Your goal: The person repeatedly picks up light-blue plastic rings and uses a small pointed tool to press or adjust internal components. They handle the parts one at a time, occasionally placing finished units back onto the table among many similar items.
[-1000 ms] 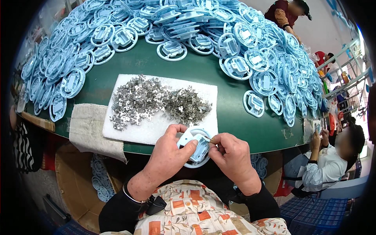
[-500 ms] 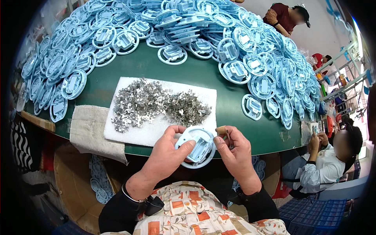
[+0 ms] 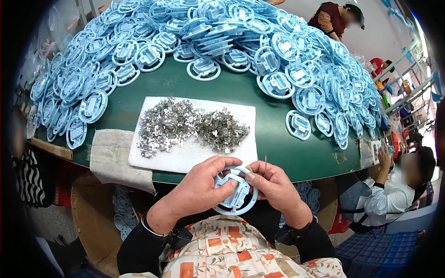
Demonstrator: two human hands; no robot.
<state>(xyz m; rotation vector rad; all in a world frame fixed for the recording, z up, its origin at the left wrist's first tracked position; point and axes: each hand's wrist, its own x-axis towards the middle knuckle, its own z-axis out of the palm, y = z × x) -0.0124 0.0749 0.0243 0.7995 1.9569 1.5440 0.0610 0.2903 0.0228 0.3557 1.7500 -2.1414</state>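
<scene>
My left hand (image 3: 207, 181) is closed around the left side of a light-blue plastic wheel-shaped part (image 3: 238, 193), thumb on its raised central box. On the part's right rim, my right hand (image 3: 273, 185) pinches with thumb and fingers. A thin pointed metal tool (image 3: 266, 163) sticks up from between the right hand's fingers; its lower end is hidden. Both hands hold the part over the table's near edge, close to my body. Just beyond them, a heap of small shiny metal clips (image 3: 169, 125) and a darker heap (image 3: 221, 129) lie on a white foam sheet (image 3: 185, 161).
A large pile of similar light-blue parts (image 3: 204, 30) curves round the far side of the green table (image 3: 213, 95). A pale cloth-like pad (image 3: 116, 155) hangs over the front edge. Cardboard boxes (image 3: 90, 222) stand below. A seated co-worker (image 3: 387, 190) is at the right.
The wheel-shaped part has been tilted and turned over, so its raised box faces up instead of the open compartment. Both hands moved slightly down, and the thin tool now points upward.
</scene>
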